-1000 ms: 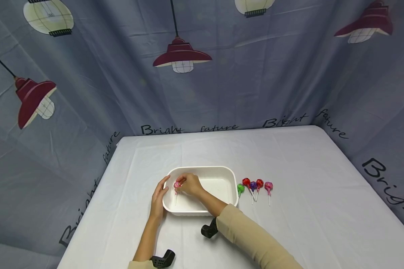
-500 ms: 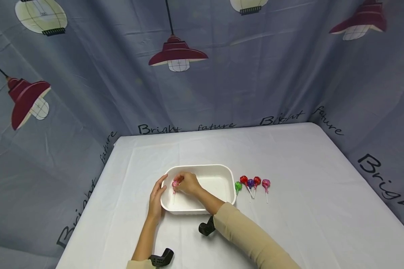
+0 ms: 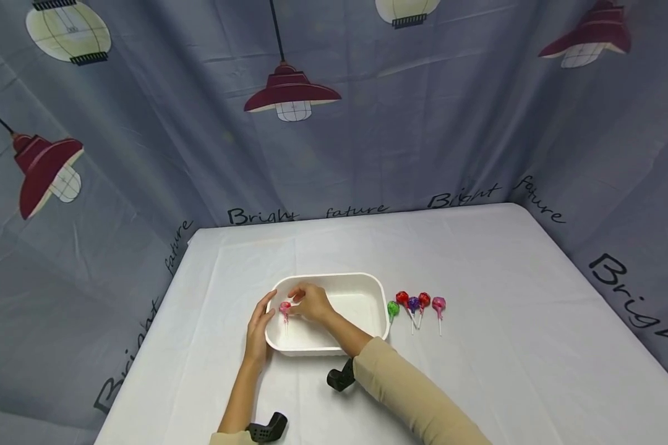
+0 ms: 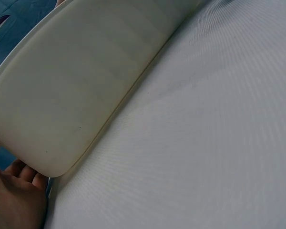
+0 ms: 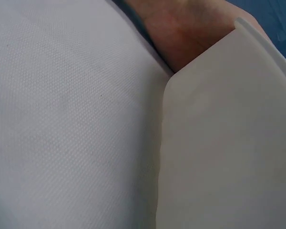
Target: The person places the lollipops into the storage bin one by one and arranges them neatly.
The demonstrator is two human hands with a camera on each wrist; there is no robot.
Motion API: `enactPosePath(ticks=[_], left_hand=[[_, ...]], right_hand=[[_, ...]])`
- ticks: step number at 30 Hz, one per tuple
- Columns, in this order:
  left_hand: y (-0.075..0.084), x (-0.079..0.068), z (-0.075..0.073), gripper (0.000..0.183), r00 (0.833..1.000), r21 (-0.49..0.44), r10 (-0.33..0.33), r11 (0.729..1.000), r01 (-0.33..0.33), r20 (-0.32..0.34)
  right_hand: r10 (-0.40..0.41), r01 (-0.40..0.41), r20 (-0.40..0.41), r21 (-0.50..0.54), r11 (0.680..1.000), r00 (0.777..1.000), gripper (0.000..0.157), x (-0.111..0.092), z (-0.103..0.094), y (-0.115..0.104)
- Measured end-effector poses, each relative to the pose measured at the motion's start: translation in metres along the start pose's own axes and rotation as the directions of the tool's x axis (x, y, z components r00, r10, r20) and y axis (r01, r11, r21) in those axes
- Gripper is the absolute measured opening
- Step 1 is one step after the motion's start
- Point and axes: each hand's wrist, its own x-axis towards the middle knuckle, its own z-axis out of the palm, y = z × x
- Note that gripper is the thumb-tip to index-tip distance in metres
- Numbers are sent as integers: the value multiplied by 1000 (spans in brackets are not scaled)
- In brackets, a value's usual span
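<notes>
Pink lollipop (image 3: 285,306), one. Located inside the white tray (image 3: 359,309), at its left end, stick toward the near side; resting or slightly raised, cannot tell. Judged light: stick thin and stiff, candy ball hard and possibly brittle, wrapper perhaps slippery. Best taken lightly at the neck, just under the ball.

Left hand (image 3: 258,327), one. Set against the left end of the tray, fingers and thumb spread apart along the rim, bracing rather than clenching. Bent fingers behind the tray corner: clear in the left wrist view only.

Right hand (image 3: 312,303), one. Inside the tray, fingers parted, thumb tip at or just beside the pink candy (contact uncertain); no pinch evident.

Tray, judged light and fairly stiff. Smooth outer near wall, close up in both wrist views, barely exposed in the head view. Contents and right fingertips: head view only.

Beyond the tray's right end, on the white tablecloth (image 3: 479,259): green lollipop (image 3: 393,308), purple lollipop (image 3: 414,303), two red lollipops (image 3: 402,298), second pink lollipop (image 3: 438,303) (slightly apart).

Farthest: grey-blue curtain (image 3: 423,136), lamp-printed.
</notes>
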Motion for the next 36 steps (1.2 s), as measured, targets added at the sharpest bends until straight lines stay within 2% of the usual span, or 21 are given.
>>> enactPosePath(ticks=[11,18,22,25,36], left_hand=[[-3,0,-3,43,1000,-4,-17,1000,17,4],[-2,2,-2,42,1000,-6,8,1000,-8,-3],[-13,7,-5,42,1000,-41,13,999,-13,-4],[-22,9,-6,42,1000,-48,8,999,-8,0],[-29,8,-9,46,1000,-16,6,1000,-7,-14]], right_hand=[[41,-37,-26,125,991,999,27,-9,-10,-13],[70,-66,-7,246,967,997,29,-15,-19,-27],[77,-73,2,353,933,997,30,-21,-33,-34],[60,-48,-18,393,918,998,30,-27,-47,-37],[8,60,-161,414,908,987,32,-46,-102,-46]])
